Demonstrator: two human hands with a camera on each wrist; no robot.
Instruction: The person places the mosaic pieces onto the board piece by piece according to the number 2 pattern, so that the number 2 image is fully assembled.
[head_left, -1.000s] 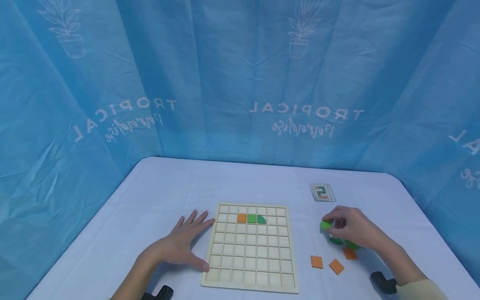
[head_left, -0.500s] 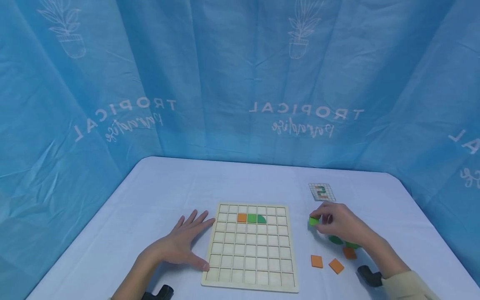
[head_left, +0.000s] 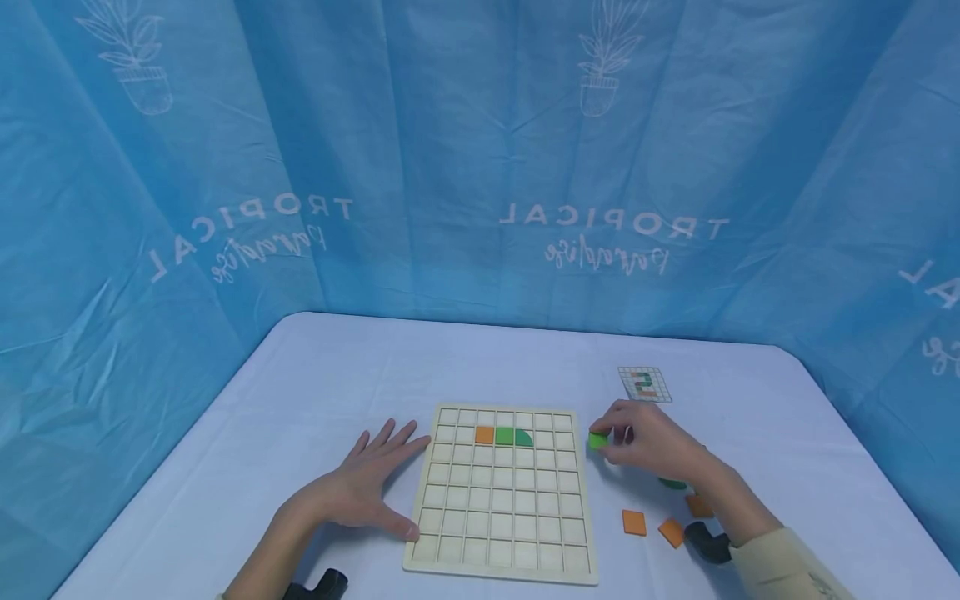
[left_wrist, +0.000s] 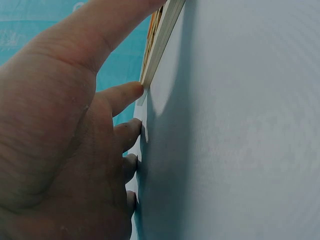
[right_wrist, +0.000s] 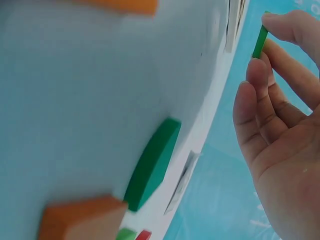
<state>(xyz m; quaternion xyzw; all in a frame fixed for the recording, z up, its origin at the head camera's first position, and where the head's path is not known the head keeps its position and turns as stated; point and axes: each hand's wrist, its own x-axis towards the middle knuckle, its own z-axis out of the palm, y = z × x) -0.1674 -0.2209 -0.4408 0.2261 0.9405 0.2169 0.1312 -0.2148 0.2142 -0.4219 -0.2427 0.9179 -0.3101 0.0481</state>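
Observation:
In the head view my right hand (head_left: 647,435) pinches a light green tile (head_left: 597,440) between thumb and fingers, just off the right edge of a wooden grid board (head_left: 501,525). The right wrist view catches that green tile (right_wrist: 260,42) edge-on. My left hand (head_left: 358,490) lies spread at the board's left side, thumb and index finger touching its edge; the left wrist view shows the same contact at the board's edge (left_wrist: 162,42). One row of the board holds an orange square (head_left: 484,436), a green square (head_left: 505,437) and a dark green quarter-round piece (head_left: 523,438).
Loose orange squares (head_left: 633,522) lie right of the board, near a dark green piece (head_left: 672,483) partly covered by the right arm. A pattern card (head_left: 645,384) lies behind the right hand. A blue curtain (head_left: 450,167) hangs behind the white table (head_left: 337,358).
My right hand has carried the light green tile leftward from the loose pieces to beside the board. The left hand and the board have stayed put.

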